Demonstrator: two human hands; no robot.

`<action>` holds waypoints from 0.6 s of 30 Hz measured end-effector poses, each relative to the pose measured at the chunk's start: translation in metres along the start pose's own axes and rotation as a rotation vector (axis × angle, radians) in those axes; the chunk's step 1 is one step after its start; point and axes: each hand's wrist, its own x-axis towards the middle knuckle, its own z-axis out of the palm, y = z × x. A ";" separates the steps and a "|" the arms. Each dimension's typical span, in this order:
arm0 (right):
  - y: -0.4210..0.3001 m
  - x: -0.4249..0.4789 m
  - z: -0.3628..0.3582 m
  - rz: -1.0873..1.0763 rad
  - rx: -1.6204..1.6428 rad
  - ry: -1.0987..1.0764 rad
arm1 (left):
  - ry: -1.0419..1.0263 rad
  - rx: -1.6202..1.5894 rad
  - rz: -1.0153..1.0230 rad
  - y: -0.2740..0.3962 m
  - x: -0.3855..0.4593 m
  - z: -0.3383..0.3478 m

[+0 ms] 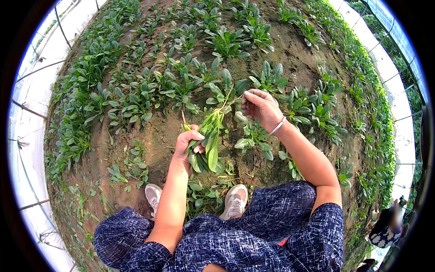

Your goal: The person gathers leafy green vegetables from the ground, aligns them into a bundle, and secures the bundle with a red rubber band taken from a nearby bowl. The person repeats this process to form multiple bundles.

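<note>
My left hand [191, 141] grips a bunch of leafy spinach plants [212, 136], with the leaves hanging down and the thin pale roots [227, 102] pointing up and away from me. One more reddish root [183, 117] sticks up beside my left fingers. At the upper right of the bunch, my right hand [260, 107] has thumb and forefinger pinched together on the end of a thin root strand. The other right fingers are curled in, and a light bracelet circles that wrist.
Rows of spinach [227, 44] grow in brown soil [156, 129] ahead and on both sides. Loose leaves [200, 195] lie between my shoes [235, 200]. White sheeting and poles [32, 71] line the left edge. Another person [385, 226] is at the far lower right.
</note>
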 end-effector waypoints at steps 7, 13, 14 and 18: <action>0.007 -0.028 0.015 0.102 -0.319 -0.030 | -0.080 0.942 0.386 -0.012 0.013 0.025; -0.008 -0.032 0.004 -0.109 -0.590 0.005 | -0.111 1.228 0.710 -0.015 0.030 0.022; -0.009 -0.029 0.000 -0.399 -1.023 0.027 | -0.064 1.187 0.719 -0.008 0.030 0.017; 0.013 -0.026 0.006 -0.465 -1.257 -0.146 | 0.090 1.131 0.462 0.017 0.021 0.013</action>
